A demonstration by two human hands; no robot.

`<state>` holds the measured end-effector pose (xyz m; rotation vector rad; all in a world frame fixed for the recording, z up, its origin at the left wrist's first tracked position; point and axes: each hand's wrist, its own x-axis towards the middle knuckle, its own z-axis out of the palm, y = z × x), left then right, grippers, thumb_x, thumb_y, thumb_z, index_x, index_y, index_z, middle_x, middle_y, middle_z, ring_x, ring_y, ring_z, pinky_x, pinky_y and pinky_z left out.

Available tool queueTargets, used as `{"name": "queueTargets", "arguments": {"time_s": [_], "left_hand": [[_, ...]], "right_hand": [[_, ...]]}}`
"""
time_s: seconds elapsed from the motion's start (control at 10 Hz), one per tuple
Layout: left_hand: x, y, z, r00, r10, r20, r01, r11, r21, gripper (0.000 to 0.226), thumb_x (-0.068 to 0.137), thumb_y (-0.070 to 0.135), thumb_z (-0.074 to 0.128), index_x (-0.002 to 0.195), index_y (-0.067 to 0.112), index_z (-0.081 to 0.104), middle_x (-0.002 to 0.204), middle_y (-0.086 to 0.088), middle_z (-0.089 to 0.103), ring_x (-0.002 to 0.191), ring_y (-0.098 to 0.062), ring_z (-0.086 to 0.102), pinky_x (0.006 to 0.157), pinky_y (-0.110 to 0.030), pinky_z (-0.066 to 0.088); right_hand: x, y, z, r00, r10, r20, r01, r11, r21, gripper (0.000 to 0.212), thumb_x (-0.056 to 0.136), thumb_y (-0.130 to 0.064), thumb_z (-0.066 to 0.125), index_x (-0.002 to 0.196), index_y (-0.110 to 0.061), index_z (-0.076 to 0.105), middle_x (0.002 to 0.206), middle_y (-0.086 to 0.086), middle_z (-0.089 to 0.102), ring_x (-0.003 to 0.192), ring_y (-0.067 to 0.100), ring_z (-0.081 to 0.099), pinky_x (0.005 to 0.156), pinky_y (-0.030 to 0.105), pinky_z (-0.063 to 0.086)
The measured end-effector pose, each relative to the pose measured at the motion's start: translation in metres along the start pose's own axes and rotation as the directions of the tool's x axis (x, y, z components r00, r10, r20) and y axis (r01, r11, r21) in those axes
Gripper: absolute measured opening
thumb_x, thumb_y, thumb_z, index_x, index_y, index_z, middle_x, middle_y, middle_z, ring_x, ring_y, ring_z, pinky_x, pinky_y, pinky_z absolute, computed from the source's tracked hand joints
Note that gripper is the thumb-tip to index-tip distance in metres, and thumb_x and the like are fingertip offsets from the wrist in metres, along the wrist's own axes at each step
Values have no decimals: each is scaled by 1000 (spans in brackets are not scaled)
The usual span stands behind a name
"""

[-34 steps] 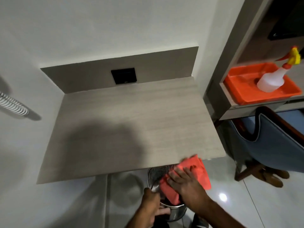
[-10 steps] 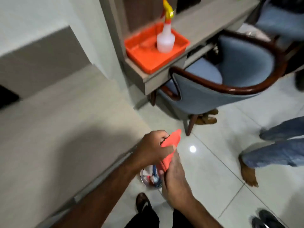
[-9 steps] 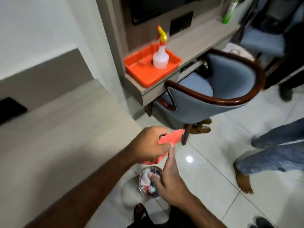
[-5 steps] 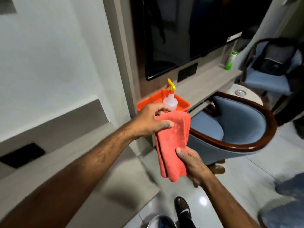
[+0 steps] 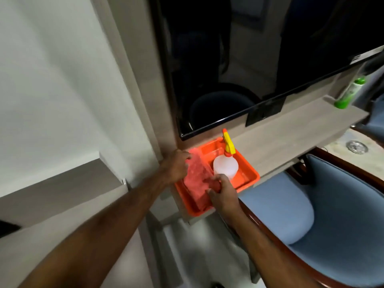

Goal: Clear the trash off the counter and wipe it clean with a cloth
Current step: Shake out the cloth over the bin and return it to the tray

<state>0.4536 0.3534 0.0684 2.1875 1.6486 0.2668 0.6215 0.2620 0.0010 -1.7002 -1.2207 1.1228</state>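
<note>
A folded red cloth (image 5: pixel 197 179) lies in the left half of an orange tray (image 5: pixel 247 179) on a wooden shelf. My left hand (image 5: pixel 176 167) grips the cloth's far end and my right hand (image 5: pixel 222 194) grips its near end. A clear spray bottle (image 5: pixel 225 166) with a yellow and red trigger stands in the tray just right of the cloth. The light wood counter (image 5: pixel 52 235) shows at lower left, bare in the part that I see. The trash bin is out of view.
A blue chair with a dark wood rim (image 5: pixel 311 215) stands close on the right below the shelf. A black screen (image 5: pixel 249 59) hangs above the shelf (image 5: pixel 291 129). A green bottle (image 5: pixel 349 92) stands at the shelf's far right.
The view swung from the counter and bin to the shelf. Both hands carried the red cloth up from the bin area and lowered it into the orange tray beside the spray bottle.
</note>
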Motion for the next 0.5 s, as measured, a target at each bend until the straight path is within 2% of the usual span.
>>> {"name": "queueTargets", "arguments": {"time_s": [0.1,0.2,0.3,0.4,0.5], "left_hand": [[12,-7,17,991,-125,47,123,992,34,43,89,13,58,131,16,63,139,-6,62,125,-23,60,104,-30,49],[17,-13,33,975,-192,107,183,979,87,50,90,15,61,140,15,54,142,-11,57,127,-27,57,102,-32,49],[1,-11,32,975,-190,117,175,976,129,41,90,19,60,130,16,58,133,-13,59,121,-31,59,102,-38,52],[-24,-18,19,990,-118,83,105,983,149,37,91,18,54,127,9,58,131,-13,59,120,-29,58,103,-40,50],[-64,-28,-11,993,-104,-47,107,991,82,34,91,22,48,113,1,63,116,-22,66,108,-38,63,92,-42,52]], "right_hand": [[32,-5,16,996,63,63,-48,975,-215,28,80,-9,62,108,-13,63,98,6,67,93,30,66,82,40,55],[51,-3,28,976,85,200,-2,923,-385,28,86,-12,62,113,-6,66,112,15,70,102,33,67,69,29,53],[54,-6,29,892,190,411,72,836,-543,33,93,-20,57,123,-6,61,122,15,66,109,31,65,65,20,49],[49,-20,23,833,210,512,293,617,-731,40,96,-31,50,124,-6,60,120,16,67,108,33,64,85,32,49],[35,-50,24,834,210,510,337,539,-772,35,89,-25,62,116,-3,67,100,14,71,98,31,68,74,24,56]]}}
